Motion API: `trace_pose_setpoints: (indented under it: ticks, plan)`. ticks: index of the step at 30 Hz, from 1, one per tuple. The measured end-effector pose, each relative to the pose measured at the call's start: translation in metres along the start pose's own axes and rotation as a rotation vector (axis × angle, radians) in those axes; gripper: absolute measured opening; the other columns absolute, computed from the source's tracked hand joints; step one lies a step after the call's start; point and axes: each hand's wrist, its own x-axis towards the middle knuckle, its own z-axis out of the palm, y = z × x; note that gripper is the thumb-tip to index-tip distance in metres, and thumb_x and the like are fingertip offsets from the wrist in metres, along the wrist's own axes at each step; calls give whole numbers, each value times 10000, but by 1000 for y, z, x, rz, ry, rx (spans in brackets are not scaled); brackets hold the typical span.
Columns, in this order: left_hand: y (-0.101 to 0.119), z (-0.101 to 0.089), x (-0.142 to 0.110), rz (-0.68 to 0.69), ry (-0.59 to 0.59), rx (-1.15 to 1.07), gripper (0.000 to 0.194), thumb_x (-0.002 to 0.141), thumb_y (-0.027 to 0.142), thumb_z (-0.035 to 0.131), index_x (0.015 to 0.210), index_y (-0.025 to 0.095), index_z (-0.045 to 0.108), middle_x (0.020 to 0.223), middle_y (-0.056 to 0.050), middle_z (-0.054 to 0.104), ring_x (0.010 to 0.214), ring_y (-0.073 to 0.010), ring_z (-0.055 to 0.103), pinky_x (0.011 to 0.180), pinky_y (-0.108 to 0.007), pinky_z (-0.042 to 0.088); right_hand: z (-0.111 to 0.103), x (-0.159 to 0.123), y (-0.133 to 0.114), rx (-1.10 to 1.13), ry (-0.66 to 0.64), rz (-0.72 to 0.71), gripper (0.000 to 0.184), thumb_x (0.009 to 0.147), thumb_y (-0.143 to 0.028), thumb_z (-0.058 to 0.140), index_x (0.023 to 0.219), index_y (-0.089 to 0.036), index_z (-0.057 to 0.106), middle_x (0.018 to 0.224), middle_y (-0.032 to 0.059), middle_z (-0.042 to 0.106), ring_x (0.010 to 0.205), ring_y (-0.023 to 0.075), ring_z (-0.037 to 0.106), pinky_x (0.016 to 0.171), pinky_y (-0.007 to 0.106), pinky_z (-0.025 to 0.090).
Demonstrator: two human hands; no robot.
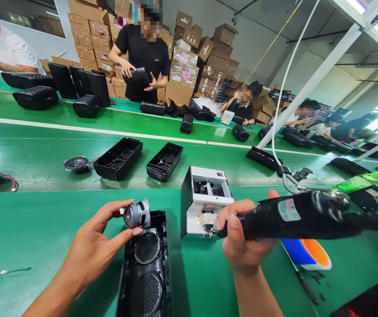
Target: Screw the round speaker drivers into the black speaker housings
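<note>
My left hand [93, 246] pinches a small round speaker driver [138, 213] with a silver magnet, just above the top end of an open black speaker housing [146, 273]. The housing lies on the green bench and shows two round mesh grilles inside. My right hand [242, 240] grips a black electric screwdriver [294, 215], its tip pointing left at the front of a white screw feeder box [204, 198]. A white cable [284, 88] runs up from the screwdriver.
Two more open housings [118, 158] [164, 161] and loose drivers [75, 164] lie on the green conveyor beyond. A blue and orange tape roll [308, 254] sits at right. Other people work across the belt, with stacked cardboard boxes [189, 57] behind them.
</note>
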Motion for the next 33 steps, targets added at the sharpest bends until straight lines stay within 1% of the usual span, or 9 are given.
trace_pose_setpoints:
  ticks: [3,7,10,13,16,18,21,27,33]
  plan:
    - [12,-13,-4,117,-80,98,476,862,574,886,1273,356,781,1311,-10,793,1273,-306,730,1148,-420,596,2,-1,0,20,30,79,601,1132,-246,704,1646,-374,420,815,-78,617,550,141,565,541,261,569]
    - [20,-23,-15,257,-211,187,400,920,386,827,1312,431,759,1331,41,796,1231,-242,775,1062,-313,644,0,-12,-4,52,-45,323,192,1103,-239,759,1212,-295,612,804,-73,639,529,111,574,494,202,530]
    - [19,-25,-29,369,-310,273,515,961,236,713,1414,478,683,1423,62,771,1309,-218,748,1115,-315,623,-4,-21,-12,79,-88,433,168,1113,-245,749,1132,-281,586,838,-67,645,525,104,593,479,196,529]
    - [20,-19,-42,462,-342,361,594,980,192,656,1491,491,604,1430,67,771,1340,-227,729,1200,-399,572,-3,-19,-24,128,-74,450,153,1128,-270,732,1082,-271,586,842,-66,634,518,100,594,477,205,539]
    - [28,-10,-47,500,-316,461,649,961,121,587,1501,481,573,1404,71,769,1283,-229,746,1346,-527,372,4,-8,-40,199,-11,439,101,1124,-265,735,1180,-282,652,806,-68,621,500,108,584,465,218,548]
    - [35,-6,-46,508,-352,502,667,908,65,572,1455,446,590,1355,64,769,1224,-223,758,1370,-555,283,11,-1,-50,263,49,430,295,1111,-266,751,1380,-329,648,796,-69,622,493,120,581,461,233,561]
    - [43,-2,-43,501,-489,515,642,837,36,585,1371,393,615,1273,46,766,1173,-228,763,1374,-588,262,20,6,-61,338,100,417,536,1096,-290,783,1576,-394,570,803,-65,623,488,131,574,454,252,573]
    - [41,10,-46,360,-583,595,510,834,68,577,1260,312,713,1235,-23,781,1183,-301,767,1336,-731,315,14,10,-71,348,135,398,589,1073,-328,822,1591,-431,562,804,-59,623,480,141,571,456,273,570]
    - [47,18,-41,215,-486,766,446,848,122,689,1260,253,797,1260,-65,803,1325,-349,705,1425,-745,99,-4,3,-70,310,139,380,607,1098,-308,771,1637,-433,521,818,-45,618,505,157,568,480,304,574]
